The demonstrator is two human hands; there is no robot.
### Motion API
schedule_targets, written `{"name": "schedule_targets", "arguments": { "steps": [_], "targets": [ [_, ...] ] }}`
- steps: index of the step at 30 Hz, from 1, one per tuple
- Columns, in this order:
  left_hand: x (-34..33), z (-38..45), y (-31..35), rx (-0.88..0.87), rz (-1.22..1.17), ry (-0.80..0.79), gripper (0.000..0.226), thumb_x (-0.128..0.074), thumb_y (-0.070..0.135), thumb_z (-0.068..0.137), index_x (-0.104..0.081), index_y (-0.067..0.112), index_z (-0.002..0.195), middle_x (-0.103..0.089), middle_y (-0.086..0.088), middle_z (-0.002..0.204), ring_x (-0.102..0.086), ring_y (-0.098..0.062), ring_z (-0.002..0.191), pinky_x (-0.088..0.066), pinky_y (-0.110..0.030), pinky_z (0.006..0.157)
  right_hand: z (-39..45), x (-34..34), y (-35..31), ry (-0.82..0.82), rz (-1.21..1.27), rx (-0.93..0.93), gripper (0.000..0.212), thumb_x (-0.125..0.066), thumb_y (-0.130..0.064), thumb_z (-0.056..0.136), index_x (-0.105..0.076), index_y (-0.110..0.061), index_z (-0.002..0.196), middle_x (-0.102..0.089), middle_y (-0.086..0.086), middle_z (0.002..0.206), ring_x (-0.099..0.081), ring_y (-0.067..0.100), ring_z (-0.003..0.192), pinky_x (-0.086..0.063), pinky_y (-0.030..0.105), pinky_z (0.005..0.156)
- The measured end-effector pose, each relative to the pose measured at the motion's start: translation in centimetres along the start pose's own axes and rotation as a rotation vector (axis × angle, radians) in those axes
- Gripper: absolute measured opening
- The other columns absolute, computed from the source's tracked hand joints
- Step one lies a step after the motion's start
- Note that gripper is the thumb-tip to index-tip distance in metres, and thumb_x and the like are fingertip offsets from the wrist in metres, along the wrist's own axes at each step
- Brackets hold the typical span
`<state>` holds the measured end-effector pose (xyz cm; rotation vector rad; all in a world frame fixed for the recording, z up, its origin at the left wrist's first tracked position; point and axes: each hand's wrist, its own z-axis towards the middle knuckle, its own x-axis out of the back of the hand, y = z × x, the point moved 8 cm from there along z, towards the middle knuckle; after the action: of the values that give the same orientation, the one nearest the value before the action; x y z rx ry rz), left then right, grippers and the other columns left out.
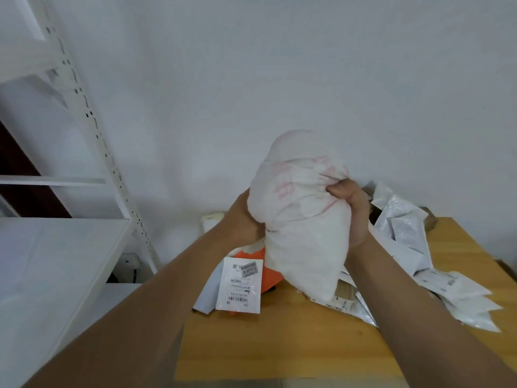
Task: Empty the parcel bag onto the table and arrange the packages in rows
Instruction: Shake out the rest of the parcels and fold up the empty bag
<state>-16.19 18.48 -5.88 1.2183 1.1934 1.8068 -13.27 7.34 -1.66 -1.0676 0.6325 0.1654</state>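
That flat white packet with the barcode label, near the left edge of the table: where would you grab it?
Take the white packet by its near-left corner, coming from the table's left edge. It lies flat, so its middle offers no grip, but that end overhangs the edge, letting fingers slip beneath. Both hands are busy gripping the parcel bag.

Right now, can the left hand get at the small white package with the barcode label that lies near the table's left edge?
Probably not at once. The left hand grips the white parcel bag, as does the right hand. The labelled package lies uncovered just below it, so it looks reachable once the bag is released.
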Motion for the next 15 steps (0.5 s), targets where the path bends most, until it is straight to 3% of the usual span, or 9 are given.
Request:
{"name": "schedule_targets", "arguments": {
  "steps": [1,2,3,4,7,9,12,14,15],
  "targets": [
    [-0.1,0.0,0.1,0.002,-0.037,0.003,0.015,-0.060,-0.001,0.086,-0.054,0.007,0.076,-0.056,-0.012,0.076,-0.053,0.006,0.072,-0.037,-0.003,0.071,0.0,1.1,-0.2,0.088,-0.077,0.002,0.064,-0.075,-0.027,0.068,-0.062,0.004,0.123,-0.063,0.020,0.124,-0.058,0.033,0.120,-0.045,0.042,0.102],
    [-0.3,0.1,0.0,0.023,-0.058,0.022,0.031,-0.052,-0.008,0.092,-0.047,0.013,0.069,-0.047,-0.004,0.071,-0.049,0.007,0.064,-0.036,-0.002,0.065,0.1,2.7,-0.4,0.204,-0.158,0.014,0.081,-0.084,-0.034,0.055,-0.061,0.004,0.123,-0.063,0.021,0.124,-0.059,0.035,0.118,-0.047,0.044,0.100],
    [-0.2,-0.2,0.1,0.022,-0.023,0.058,0.036,-0.046,-0.009,0.096,-0.045,0.016,0.070,-0.042,0.000,0.071,-0.048,0.003,0.064,-0.037,-0.002,0.064,0.1,4.1,-0.7,0.294,-0.206,0.022,0.092,-0.088,-0.037,0.046,-0.059,0.004,0.123,-0.063,0.022,0.122,-0.060,0.034,0.115,-0.048,0.045,0.098],
    [0.1,-0.3,0.1,-0.027,0.049,0.082,0.030,-0.047,-0.005,0.095,-0.048,0.018,0.075,-0.045,0.002,0.073,-0.050,0.002,0.067,-0.038,-0.002,0.066,0.0,5.2,-1.4,0.368,-0.303,0.059,0.088,-0.088,-0.037,0.043,-0.060,0.001,0.118,-0.066,0.018,0.115,-0.064,0.028,0.109,-0.049,0.043,0.093],
    [-0.5,-0.1,0.7,-0.066,0.108,0.027,0.019,-0.057,0.005,0.087,-0.057,0.023,0.086,-0.058,0.010,0.083,-0.056,0.004,0.077,-0.044,-0.018,0.078,-0.8,7.2,-4.0,0.590,-0.872,0.144,0.031,-0.062,-0.035,0.078,-0.054,-0.026,0.107,-0.054,-0.005,0.096,-0.055,-0.004,0.083,-0.041,0.024,0.082],
    [-0.3,-0.3,1.0,-0.075,0.080,0.061,0.012,-0.060,0.008,0.089,-0.061,0.017,0.097,-0.062,0.008,0.089,-0.058,-0.005,0.084,-0.045,-0.026,0.081,-1.5,7.4,-5.4,0.657,-1.139,0.230,0.026,-0.044,-0.045,0.090,-0.043,-0.029,0.111,-0.048,-0.002,0.087,-0.047,0.001,0.071,-0.039,0.014,0.068],
    [1.3,-0.8,2.0,-0.115,0.199,0.281,0.041,-0.057,0.028,0.079,-0.057,0.020,0.119,-0.064,0.010,0.102,-0.060,-0.012,0.094,-0.050,-0.030,0.083,-1.9,6.3,-5.9,0.632,-1.479,0.313,0.028,-0.034,-0.053,0.095,-0.045,-0.028,0.093,-0.052,-0.009,0.071,-0.050,-0.001,0.061,-0.033,0.012,0.055],
    [2.5,-1.1,2.5,-0.127,0.374,0.412,0.049,-0.056,0.031,0.080,-0.050,0.027,0.129,-0.062,0.007,0.114,-0.060,-0.017,0.098,-0.049,-0.036,0.082,-1.7,6.7,-5.1,0.592,-1.500,0.221,0.026,-0.036,-0.041,0.102,-0.050,-0.028,0.083,-0.055,-0.013,0.067,-0.055,-0.007,0.063,-0.034,0.011,0.056],
    [3.0,-1.1,2.5,-0.098,0.486,0.442,0.052,-0.058,0.032,0.082,-0.046,0.029,0.133,-0.058,0.005,0.119,-0.059,-0.019,0.099,-0.047,-0.036,0.079,-1.5,7.3,-4.3,0.559,-1.381,0.111,0.026,-0.037,-0.033,0.103,-0.057,-0.030,0.087,-0.063,-0.012,0.074,-0.058,-0.009,0.070,-0.038,0.011,0.064]
  ]
}}
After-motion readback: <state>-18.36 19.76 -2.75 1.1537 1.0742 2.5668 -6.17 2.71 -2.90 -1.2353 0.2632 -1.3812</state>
